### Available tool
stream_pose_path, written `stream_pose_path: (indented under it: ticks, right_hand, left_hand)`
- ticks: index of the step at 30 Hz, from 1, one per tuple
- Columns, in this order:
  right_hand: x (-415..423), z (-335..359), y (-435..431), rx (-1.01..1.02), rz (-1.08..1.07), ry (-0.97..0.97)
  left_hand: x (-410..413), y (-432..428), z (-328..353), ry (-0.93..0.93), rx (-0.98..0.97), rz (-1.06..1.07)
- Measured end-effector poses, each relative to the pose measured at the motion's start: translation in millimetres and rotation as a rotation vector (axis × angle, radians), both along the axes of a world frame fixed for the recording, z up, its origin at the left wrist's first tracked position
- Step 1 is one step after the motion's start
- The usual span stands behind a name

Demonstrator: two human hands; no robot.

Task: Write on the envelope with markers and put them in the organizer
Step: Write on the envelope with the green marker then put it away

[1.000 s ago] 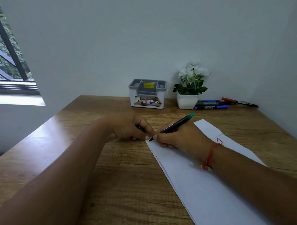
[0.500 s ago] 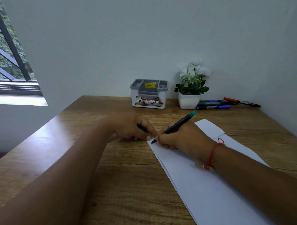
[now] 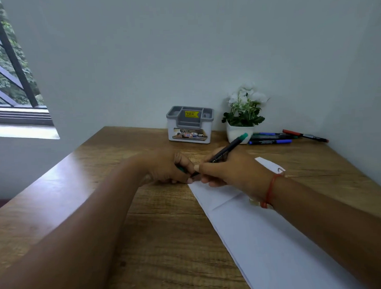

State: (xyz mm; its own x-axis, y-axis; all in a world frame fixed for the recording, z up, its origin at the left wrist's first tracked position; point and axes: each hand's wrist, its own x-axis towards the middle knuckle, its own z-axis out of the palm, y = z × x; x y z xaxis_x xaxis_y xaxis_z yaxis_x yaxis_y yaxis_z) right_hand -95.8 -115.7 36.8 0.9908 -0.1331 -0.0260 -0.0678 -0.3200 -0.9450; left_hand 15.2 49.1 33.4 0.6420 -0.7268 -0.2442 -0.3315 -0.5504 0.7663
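Envelope [image 3: 264,239] lay white on the wooden surface [image 3: 167,242]. At its far corner the left hand [image 3: 166,169] curled round a green cap [image 3: 181,169], and the right hand [image 3: 233,171] pinched the green marker [image 3: 228,149], tip down. Beyond stood the organizer [image 3: 190,128].

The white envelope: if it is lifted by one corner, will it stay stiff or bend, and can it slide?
Probably floppy: the envelope is long, thin paper with a crease. Likely light. It may slide on the smooth wooden table; the left hand touches its corner.
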Motion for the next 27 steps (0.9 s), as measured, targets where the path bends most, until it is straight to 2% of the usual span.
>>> stream_pose_path:
  ticks: [7, 27]
  right_hand:
    - [-0.1, -19.2, -4.7, -0.138, 0.002, -0.023]
    - [5.1, -29.7, -2.9, -0.233, -0.053, -0.029]
  left_hand:
    - [0.9, 0.7, 0.4, -0.039, 0.039, -0.054]
    - [6.1, -1.7, -1.5, -0.038, 0.045, -0.086]
